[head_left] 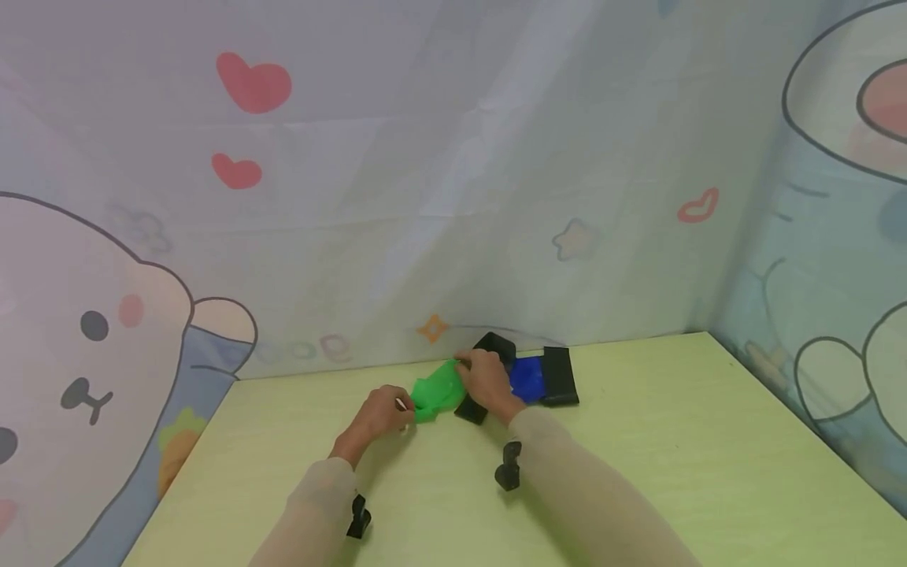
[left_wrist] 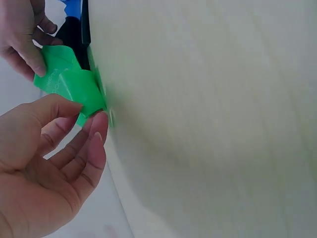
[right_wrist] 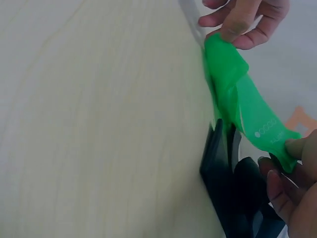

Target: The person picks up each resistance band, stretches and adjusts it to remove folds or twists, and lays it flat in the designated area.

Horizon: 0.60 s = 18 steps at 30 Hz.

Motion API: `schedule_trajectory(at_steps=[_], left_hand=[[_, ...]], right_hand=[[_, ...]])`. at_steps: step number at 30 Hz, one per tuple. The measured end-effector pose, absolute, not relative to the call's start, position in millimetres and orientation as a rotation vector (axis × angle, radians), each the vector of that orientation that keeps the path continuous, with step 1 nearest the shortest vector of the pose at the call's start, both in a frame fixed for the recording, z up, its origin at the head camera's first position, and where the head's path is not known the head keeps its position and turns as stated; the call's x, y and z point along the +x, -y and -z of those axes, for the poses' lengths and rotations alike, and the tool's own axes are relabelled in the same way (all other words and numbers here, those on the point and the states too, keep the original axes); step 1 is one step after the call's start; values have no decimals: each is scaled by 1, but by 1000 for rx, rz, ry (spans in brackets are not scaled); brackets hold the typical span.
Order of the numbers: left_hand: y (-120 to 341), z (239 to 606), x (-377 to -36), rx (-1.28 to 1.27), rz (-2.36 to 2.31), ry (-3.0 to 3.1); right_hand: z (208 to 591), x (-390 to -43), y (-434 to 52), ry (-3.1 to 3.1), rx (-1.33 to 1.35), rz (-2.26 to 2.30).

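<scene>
A thin green resistance band (head_left: pixel 441 387), printed with small circles and lettering, stretches loosely between both hands near the table's back edge. My left hand (head_left: pixel 380 413) pinches its left end between thumb and fingers, seen closely in the left wrist view. The far corner of the band (right_wrist: pixel 262 134) is pinched by my right hand (head_left: pixel 487 380). Beneath and beside the right hand lie folded black pieces (head_left: pixel 471 409), which show as dark upright folds (right_wrist: pixel 220 183) in the right wrist view. A blue band (head_left: pixel 527 379) lies just right of that hand.
Against the blue band, on its right, sits a flat black piece (head_left: pixel 560 376). The pale yellow table (head_left: pixel 638 472) ends at a printed cloth backdrop (head_left: pixel 397 260), close behind the bands. Another cloth wall (head_left: pixel 815 276) stands on the right.
</scene>
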<state>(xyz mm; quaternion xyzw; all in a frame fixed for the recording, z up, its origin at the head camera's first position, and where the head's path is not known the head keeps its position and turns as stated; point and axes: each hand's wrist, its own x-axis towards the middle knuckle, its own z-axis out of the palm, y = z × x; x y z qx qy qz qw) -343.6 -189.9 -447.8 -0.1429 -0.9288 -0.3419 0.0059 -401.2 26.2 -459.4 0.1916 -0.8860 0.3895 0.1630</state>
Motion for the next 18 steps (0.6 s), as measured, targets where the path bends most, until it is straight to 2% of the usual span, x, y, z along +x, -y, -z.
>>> schedule_trajectory(at_steps=[18], left_hand=[[186, 434, -333, -438, 1097, 2999]], right_hand=[[438, -405, -27, 2415, 427, -1345]])
